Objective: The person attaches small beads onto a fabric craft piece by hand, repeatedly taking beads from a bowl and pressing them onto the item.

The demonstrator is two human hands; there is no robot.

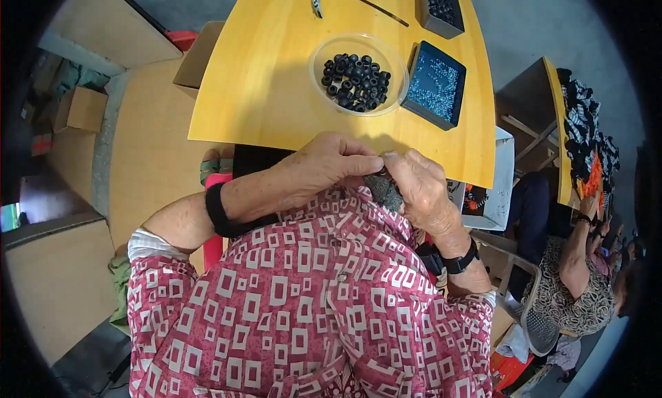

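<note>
Bead work held just off the near edge of a yellow table, in front of the wearer's patterned shirt. The left hand pinches a small dark piece between thumb and forefinger; the right hand meets it there, its curled fingers closed on a dark grey textured piece. Whether the two pieces are joined cannot be told, as fingertips cover the contact. On the table, a clear round tub of black barrel-shaped beads stands beside a black tray of tiny pale pieces. Good practice here would likely be a light, steady pinch, the right hand keeping the grey piece firm, fingertips turned so that the contact shows, and the work brought over the table to catch dropped beads.
</note>
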